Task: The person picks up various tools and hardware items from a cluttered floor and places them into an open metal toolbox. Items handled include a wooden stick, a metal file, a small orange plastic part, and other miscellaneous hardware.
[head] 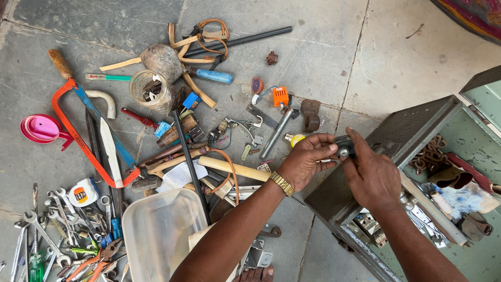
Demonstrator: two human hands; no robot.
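While both pinch, fitting (344, 151) sits between left hand (305, 162), right hand (371, 175).

A small dark metal part with a shiny round knob (344, 150), pinched above the toolbox's edge

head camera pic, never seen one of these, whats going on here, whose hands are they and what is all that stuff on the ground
The one picture comes from a camera worn on a person's head, looking straight down, so both arms are that person's own. The left hand, with a gold watch on its wrist, and the right hand meet on a small dark metal part, held between the fingers just above the edge of an open grey metal toolbox. What the part is I cannot tell. The stone floor is strewn with tools: an orange hacksaw, a pile of spanners, orange-handled pliers, a clear plastic tub, a glass jar and a pink funnel.
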